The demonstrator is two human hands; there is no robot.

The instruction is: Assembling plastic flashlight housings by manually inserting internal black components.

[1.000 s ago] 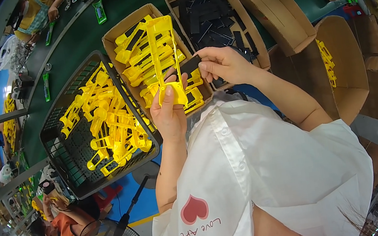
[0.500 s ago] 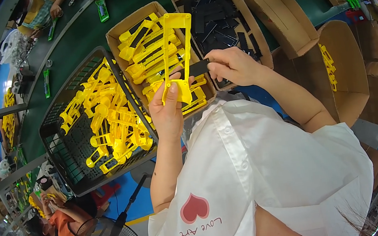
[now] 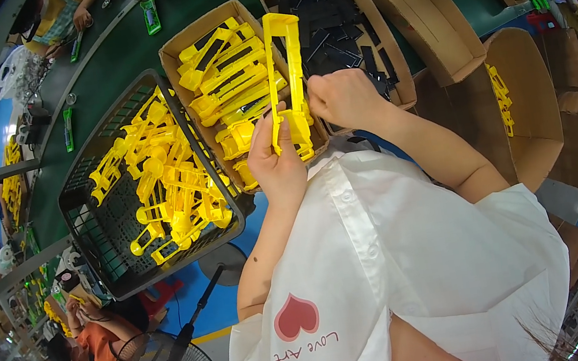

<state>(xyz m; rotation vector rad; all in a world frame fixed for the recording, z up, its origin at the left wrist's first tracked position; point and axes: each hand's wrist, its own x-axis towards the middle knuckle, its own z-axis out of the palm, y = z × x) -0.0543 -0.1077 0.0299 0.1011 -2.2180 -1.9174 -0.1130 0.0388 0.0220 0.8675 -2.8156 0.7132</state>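
White short-sleeved shirt [image 3: 415, 236], red heart print [image 3: 295, 318], bare forearms

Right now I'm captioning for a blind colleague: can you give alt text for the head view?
Both hands, left hand and right hand, hold a long yellow plastic frame upright over a cardboard box of yellow parts, beside a black crate.

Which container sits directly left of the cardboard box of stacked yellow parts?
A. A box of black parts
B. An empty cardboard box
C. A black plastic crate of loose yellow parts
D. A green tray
C: the black plastic crate, full of loose yellow parts, adjoins the cardboard box on its left.
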